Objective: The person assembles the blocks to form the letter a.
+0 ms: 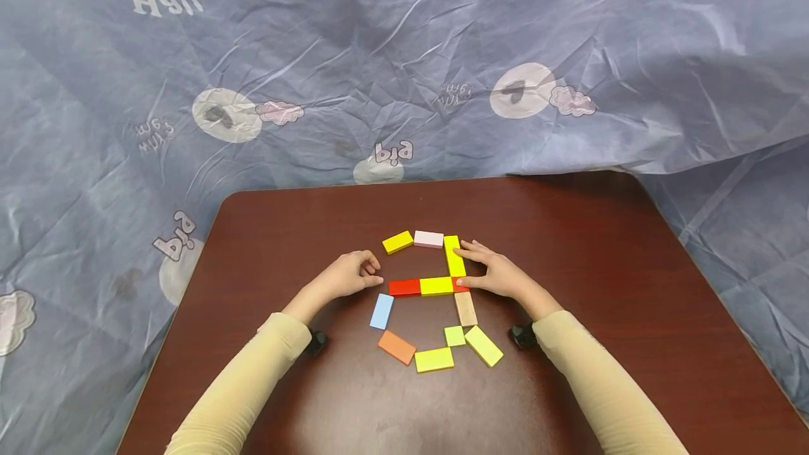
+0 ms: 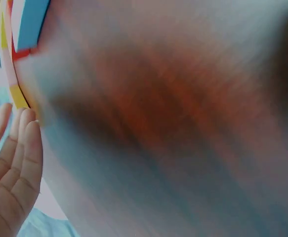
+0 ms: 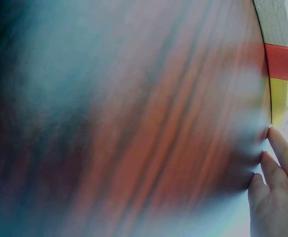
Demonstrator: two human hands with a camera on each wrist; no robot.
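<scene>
Flat coloured blocks form an outline on the table, and both hands are beside it. My right hand [image 1: 503, 275] rests at its right side, the thumb on a small red block [image 1: 459, 288] and a fingertip on a long yellow block [image 1: 453, 258]. To the left, my left hand [image 1: 350, 274] holds nothing; its fingers are loosely bent near the end of a red block [image 1: 404, 288]. A second yellow block [image 1: 436, 286] joins the two red ones in a row. Below the left hand lies a blue block [image 1: 381, 311]. In the right wrist view, fingertips [image 3: 274, 136] touch near the yellow block's end.
A yellow block [image 1: 397, 242] and a pale pink block [image 1: 428, 239] lie at the top. Lower down are a wooden block [image 1: 466, 309], a green square [image 1: 454, 335], lime [image 1: 484, 346], yellow [image 1: 434, 359] and orange [image 1: 397, 347] blocks. Grey-blue cloth [image 1: 354, 76] hangs behind the brown table [image 1: 284, 230].
</scene>
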